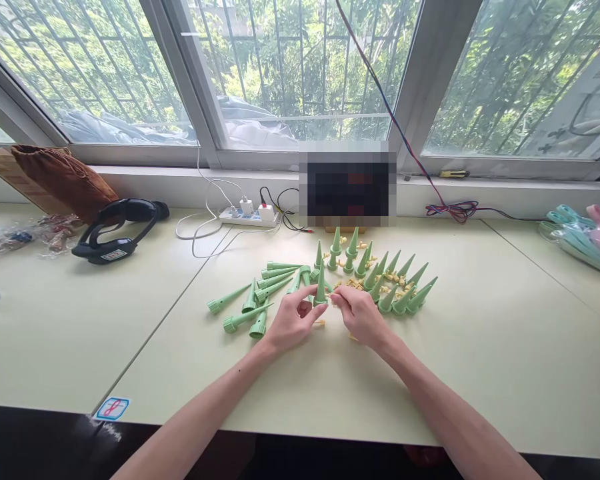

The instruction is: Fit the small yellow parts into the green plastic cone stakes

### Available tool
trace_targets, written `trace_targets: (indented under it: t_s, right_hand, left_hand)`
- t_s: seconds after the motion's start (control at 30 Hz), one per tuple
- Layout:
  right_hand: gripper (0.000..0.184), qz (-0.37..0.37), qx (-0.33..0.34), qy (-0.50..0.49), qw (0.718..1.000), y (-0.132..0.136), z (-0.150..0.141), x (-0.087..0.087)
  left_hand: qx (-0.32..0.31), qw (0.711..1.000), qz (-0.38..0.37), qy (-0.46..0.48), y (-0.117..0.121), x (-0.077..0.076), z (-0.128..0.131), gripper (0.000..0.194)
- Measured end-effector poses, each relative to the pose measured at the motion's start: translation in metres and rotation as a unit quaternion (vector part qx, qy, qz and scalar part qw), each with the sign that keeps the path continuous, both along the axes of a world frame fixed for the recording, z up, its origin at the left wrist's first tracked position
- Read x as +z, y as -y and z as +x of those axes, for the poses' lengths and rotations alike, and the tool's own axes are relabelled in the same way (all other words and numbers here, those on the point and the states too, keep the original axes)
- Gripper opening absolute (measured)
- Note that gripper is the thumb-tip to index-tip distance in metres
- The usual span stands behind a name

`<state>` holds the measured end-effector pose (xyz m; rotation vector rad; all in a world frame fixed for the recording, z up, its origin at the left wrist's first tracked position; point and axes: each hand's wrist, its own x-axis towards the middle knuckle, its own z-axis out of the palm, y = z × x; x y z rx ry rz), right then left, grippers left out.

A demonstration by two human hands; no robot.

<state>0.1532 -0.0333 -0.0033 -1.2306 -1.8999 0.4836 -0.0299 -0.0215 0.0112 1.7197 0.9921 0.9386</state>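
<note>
My left hand (pixel 291 320) is closed around the base of a green plastic plant watering spike (pixel 321 287), held upright with its tip up. Close beside its base, my right hand (pixel 360 313) pinches a small yellow plastic valve (pixel 330 296), mostly hidden by the fingers. Left of my hands lie several loose green spikes (pixel 240 319), most on their sides. Behind and to the right, more green spikes (pixel 405 303) stand point up in rows, some with yellow pieces at their sides. A pile of small yellow valves (pixel 349 287) lies between the groups.
A power strip (pixel 250 216) with white cables sits by the window ledge, beside a pixelated dark object (pixel 347 187). Black headgear (pixel 123 230) and a brown bag (pixel 63 180) are at left. Wrapped pastel items (pixel 585 233) lie at right. Red and blue wires (pixel 453 210) hang down.
</note>
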Motion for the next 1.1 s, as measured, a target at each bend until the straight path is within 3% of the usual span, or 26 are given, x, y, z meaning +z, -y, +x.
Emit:
trace_targets:
  t_s: [0.33,0.87,1.1]
  right_hand:
    - [0.038,-0.015,-0.009,0.023,1.000,0.0002,0.0004,0.0009]
    - [0.045,-0.036,-0.032,0.016,0.999,0.0026,-0.0026,0.0034]
    - [0.027,-0.019,-0.045,-0.055,0.997,0.0050,-0.0046,0.0091]
  left_hand:
    - [-0.003,0.998,0.054,-0.040,-0.0015,-0.0049,-0.0008,0.043]
    - [-0.010,0.998,0.047,-0.044,-0.0024,-0.0067,-0.0002,0.041]
    - [0.013,0.999,0.021,-0.048,-0.0003,-0.0003,0.0017,0.039]
